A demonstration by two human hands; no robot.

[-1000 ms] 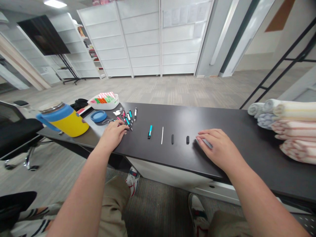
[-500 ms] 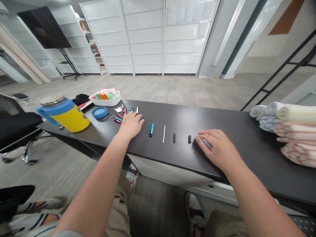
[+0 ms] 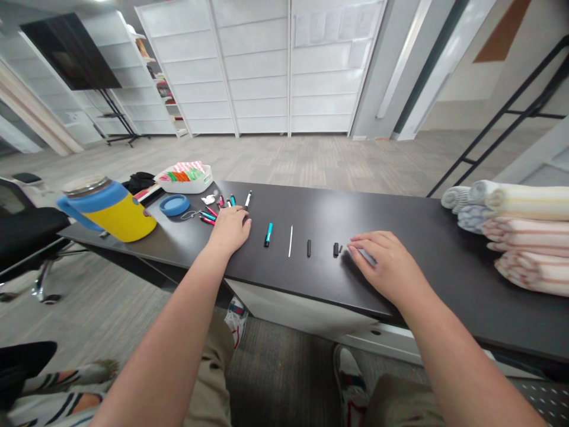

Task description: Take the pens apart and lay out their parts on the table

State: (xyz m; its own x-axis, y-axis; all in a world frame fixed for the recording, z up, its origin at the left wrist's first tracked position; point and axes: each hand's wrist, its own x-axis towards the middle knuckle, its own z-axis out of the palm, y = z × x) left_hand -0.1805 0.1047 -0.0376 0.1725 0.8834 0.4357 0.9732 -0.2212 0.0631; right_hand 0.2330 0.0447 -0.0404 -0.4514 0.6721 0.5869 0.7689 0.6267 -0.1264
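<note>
Head view: left hand (image 3: 231, 228), right hand (image 3: 384, 264) flat, open by desk's (image 3: 422, 234) front edge; teal pen (image 3: 268, 234) likely light, slick: pinch mid-barrel

A yellow jug (image 3: 120, 216), blue lid (image 3: 174, 204) and white tray (image 3: 189, 188) sit at left; folded towels (image 3: 524, 231) lie right.

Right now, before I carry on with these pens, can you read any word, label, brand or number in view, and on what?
No text can be read anywhere in this view.
Sheets of paper on the white wall panels: print too small and blurred to read.
Pens beside the left hand: any marking is too small to read.
Yellow jug: no label shows on the side facing the camera.
</note>
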